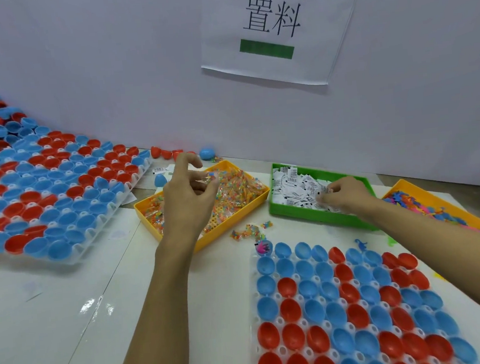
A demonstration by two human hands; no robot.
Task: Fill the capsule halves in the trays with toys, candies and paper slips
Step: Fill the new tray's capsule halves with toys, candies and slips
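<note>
Left hand (189, 192) pinches a clear candy packet (214, 178); right hand (346, 194) pinches white printed paper slips (325, 193). Recommended: isolate one item at each fingertip before lifting.

Toy bin (407, 189) cut off right.

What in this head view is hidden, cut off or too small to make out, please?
- Paper slips: print too small to read.
- Toy tray: partly hidden by the right forearm.
- Near capsule tray: cut off by the bottom edge.
- Right hand: fingertips buried among the slips.
</note>
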